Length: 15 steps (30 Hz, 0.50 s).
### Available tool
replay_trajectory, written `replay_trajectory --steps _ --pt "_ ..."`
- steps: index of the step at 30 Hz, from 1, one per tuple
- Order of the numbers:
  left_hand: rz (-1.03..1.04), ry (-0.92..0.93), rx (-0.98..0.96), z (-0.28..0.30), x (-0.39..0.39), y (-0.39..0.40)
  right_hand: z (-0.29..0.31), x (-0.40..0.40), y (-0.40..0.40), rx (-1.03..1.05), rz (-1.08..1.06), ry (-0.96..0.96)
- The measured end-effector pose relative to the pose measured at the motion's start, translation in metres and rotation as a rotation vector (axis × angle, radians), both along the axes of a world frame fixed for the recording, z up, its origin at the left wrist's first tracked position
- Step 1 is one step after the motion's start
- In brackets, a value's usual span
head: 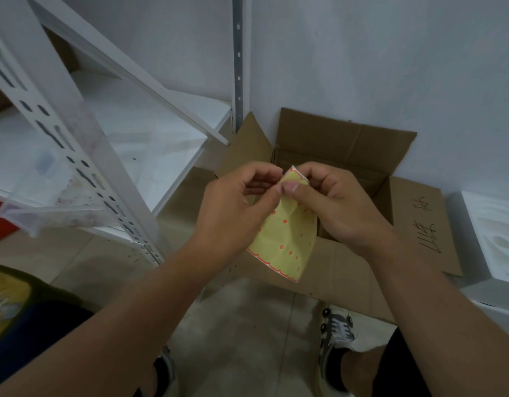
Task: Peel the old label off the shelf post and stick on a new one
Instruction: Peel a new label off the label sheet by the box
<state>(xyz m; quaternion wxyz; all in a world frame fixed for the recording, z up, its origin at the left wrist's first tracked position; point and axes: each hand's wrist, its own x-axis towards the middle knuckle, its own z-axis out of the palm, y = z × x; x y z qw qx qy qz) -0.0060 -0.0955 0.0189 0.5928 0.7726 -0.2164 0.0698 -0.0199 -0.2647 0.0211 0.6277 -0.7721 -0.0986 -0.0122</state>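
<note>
A yellow label sheet (284,239) with red marks and a red-edged border hangs in front of me over an open cardboard box (347,150). My left hand (233,207) and my right hand (333,202) both pinch its top corner, thumbs close together, where a white corner with a red edge sticks up. The white slotted shelf post (64,144) runs diagonally at the left, apart from both hands. A transparent, smudged piece (64,193) sits against that post; whether it is the old label I cannot tell.
White shelf boards (150,130) lie behind the post. A grey perforated upright (238,53) stands against the white wall. A white foam piece (494,236) lies at the right beside the box flap with handwriting. My shoes (336,330) stand on the tiled floor.
</note>
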Motion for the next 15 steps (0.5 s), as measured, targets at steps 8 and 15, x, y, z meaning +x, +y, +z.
replay_trajectory --steps 8,15 --pt "-0.071 0.19 -0.053 0.007 0.004 0.005 0.002 0.001 -0.005 -0.119 0.036 -0.041" --pt "-0.147 0.203 -0.005 0.014 0.005 0.013 0.001 0.001 -0.005 -0.091 0.09 -0.005"
